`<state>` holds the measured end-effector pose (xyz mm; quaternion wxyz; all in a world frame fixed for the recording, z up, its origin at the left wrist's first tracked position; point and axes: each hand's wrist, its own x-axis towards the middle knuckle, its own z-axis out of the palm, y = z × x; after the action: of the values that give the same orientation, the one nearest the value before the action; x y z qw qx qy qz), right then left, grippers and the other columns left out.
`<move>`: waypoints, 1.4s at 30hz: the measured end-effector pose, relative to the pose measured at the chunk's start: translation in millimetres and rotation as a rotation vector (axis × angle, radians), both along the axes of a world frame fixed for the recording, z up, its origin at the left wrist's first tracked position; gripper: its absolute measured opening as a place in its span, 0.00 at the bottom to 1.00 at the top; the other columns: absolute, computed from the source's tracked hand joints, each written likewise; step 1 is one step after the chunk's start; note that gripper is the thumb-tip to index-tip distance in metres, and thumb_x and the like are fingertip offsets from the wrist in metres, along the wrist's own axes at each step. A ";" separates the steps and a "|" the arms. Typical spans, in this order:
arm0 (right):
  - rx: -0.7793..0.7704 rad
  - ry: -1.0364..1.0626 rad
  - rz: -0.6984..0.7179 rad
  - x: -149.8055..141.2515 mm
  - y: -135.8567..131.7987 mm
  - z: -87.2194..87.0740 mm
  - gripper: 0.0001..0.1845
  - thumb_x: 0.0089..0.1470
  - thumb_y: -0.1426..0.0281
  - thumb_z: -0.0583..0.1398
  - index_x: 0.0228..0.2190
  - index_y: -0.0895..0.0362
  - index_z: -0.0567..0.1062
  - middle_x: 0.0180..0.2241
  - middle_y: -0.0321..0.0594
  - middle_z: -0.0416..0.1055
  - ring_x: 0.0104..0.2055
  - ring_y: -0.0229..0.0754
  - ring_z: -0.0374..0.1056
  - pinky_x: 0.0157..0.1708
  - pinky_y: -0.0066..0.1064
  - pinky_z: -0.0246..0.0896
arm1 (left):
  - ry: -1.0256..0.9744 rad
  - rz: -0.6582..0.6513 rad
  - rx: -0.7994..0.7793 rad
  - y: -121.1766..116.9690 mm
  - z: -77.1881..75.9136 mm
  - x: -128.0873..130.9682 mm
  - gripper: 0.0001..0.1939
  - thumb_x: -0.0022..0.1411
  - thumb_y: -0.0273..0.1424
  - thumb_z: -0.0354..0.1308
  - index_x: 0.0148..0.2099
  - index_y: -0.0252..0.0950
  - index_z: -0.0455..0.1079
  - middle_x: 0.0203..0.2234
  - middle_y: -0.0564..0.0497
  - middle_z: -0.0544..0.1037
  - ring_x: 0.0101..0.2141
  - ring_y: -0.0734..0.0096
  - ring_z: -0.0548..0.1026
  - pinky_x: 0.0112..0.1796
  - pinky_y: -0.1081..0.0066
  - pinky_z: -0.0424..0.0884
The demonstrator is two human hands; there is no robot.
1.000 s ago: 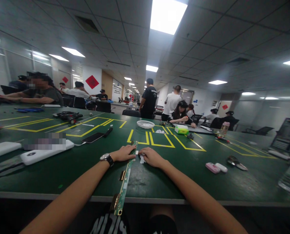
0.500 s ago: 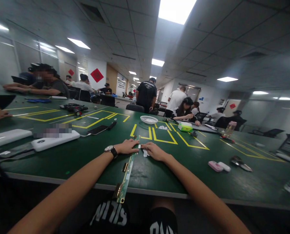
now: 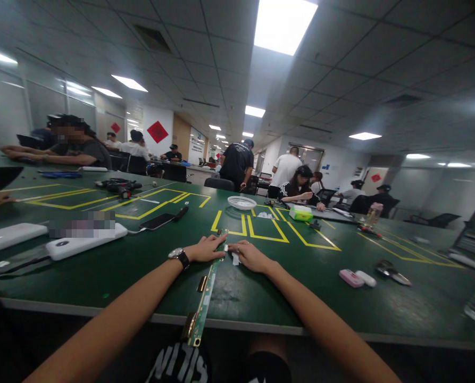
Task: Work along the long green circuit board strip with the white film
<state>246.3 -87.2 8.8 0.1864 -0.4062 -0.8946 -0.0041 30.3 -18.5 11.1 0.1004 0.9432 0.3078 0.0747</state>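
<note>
Left hand (image 3: 207, 248) steadying board (image 3: 207, 295) at 12 o'clock, fingers spread; right hand (image 3: 251, 256) apparently working 3-o'clock edge (grip unclear); next likely needing stillness.

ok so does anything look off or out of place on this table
One thing: the near end of the narrow circuit board juts past the edge of the green table, over the person's lap, with no tabletop beneath it. No spill shows; fine damage would be too small to tell.
</note>
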 end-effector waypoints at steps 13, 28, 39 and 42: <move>0.057 -0.045 0.144 -10.7 -3.5 10.5 0.26 0.50 0.82 0.51 0.49 0.56 0.71 0.50 0.43 0.70 0.54 0.42 0.62 0.55 0.37 0.54 | -0.095 -0.037 -0.006 -7.1 -0.8 7.1 0.44 0.62 0.43 0.51 0.68 0.40 0.27 0.60 0.42 0.59 0.59 0.53 0.54 0.54 0.55 0.49; -0.011 -0.128 -1.113 110.3 5.2 2.7 0.17 0.53 0.73 0.51 0.42 0.56 0.75 0.45 0.51 0.71 0.50 0.54 0.63 0.47 0.48 0.55 | -0.187 0.004 0.112 0.6 -1.7 2.1 0.31 0.66 0.41 0.47 0.67 0.41 0.43 0.60 0.43 0.57 0.59 0.55 0.54 0.53 0.58 0.53; -0.150 -0.100 -1.137 130.2 7.0 -8.8 0.24 0.56 0.76 0.45 0.54 0.57 0.65 0.57 0.53 0.60 0.58 0.55 0.55 0.53 0.59 0.43 | -0.182 0.013 0.135 -0.8 -2.0 4.9 0.30 0.65 0.39 0.49 0.66 0.41 0.45 0.60 0.43 0.58 0.58 0.55 0.55 0.52 0.57 0.53; -0.164 -0.098 -1.115 130.6 5.6 -7.1 0.24 0.56 0.74 0.46 0.54 0.56 0.65 0.58 0.51 0.59 0.59 0.54 0.54 0.54 0.59 0.42 | -0.181 0.010 0.131 -2.5 0.3 3.6 0.30 0.66 0.39 0.48 0.66 0.40 0.45 0.60 0.42 0.58 0.58 0.55 0.55 0.52 0.57 0.53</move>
<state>376.9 -81.6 1.7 0.0822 -0.8298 -0.5496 -0.0513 33.9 -21.0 11.3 0.0657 0.9356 0.2968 0.1798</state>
